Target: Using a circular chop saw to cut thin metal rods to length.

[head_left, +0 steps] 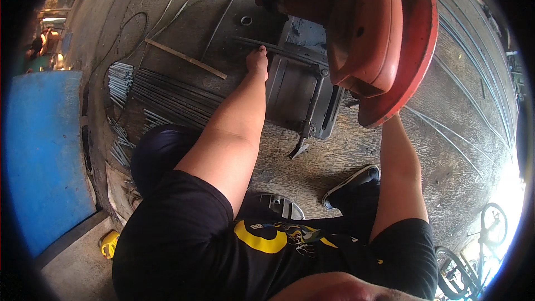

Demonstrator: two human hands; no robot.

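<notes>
Metal rods (171, 95) (plus a red chop saw (368, 33)) show a workshop.

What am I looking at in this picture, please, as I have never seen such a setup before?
This is no robot but a person in a black shirt, seen by a fisheye camera on their own head, looking down; its lens bends straight edges. The left hand is at a thin rod beside a red-topped machine; whether it grips the rod is unclear. The right hand is hidden behind the machine's red guard. On the worn floor lie dark rods and a wooden strip.
</notes>
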